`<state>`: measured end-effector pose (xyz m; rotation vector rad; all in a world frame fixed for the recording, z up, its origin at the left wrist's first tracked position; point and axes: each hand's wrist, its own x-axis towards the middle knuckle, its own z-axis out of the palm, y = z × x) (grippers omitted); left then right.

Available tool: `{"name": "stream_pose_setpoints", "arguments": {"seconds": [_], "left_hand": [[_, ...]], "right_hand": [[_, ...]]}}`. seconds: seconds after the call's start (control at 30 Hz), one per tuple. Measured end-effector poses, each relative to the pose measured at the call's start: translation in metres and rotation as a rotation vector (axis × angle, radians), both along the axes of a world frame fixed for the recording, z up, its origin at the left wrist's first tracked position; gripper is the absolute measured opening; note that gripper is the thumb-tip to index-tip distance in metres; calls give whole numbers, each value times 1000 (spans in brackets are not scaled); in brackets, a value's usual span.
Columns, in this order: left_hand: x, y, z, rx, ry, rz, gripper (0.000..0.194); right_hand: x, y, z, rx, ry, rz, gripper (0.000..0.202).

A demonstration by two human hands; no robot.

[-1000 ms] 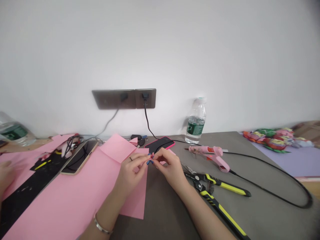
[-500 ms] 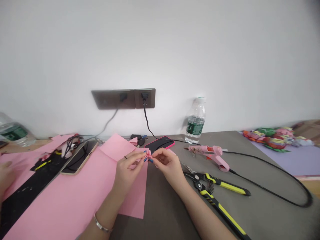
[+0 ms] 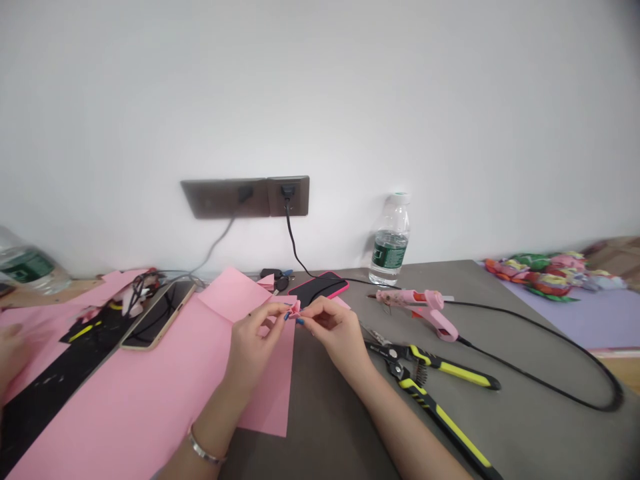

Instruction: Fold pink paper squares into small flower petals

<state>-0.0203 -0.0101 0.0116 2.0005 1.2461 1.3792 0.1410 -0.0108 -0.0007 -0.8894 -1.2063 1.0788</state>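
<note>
a small folded piece of pink paper (image 3: 295, 309) sits between the fingertips of both hands, held up over the right edge of the large pink paper sheet (image 3: 165, 393). a second ago the fingers mostly hid it; now its creased upper part shows above the nails. the left hand (image 3: 253, 343) pinches its left side between thumb and index finger, those two more arched than before, while the right hand (image 3: 337, 327) is closed on the other side. that suggests the folds are being shaped, not merely carried. the pink hot glue gun (image 3: 413, 300) and wire strippers (image 3: 393, 355) lie untouched to the right.
</note>
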Motion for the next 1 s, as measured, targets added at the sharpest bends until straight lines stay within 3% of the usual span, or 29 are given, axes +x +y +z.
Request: {"name": "stream_pose_setpoints", "arguments": {"seconds": [0.13,0.3,0.67,1.0], "left_hand": [[0,-1,1,-23,-27,28,11],[1,1,1,-9,-45,-26,11],[0,0,2,78,-15,-67,9],[0,2,4,19,-39,-126,1]], "right_hand": [[1,-1,1,35,-24,24,16],[1,-1,-1,78,-92,-20,6],[-1,-5,4,172,-241,-79,8],[0,1,4,-11,8,82,29]]}}
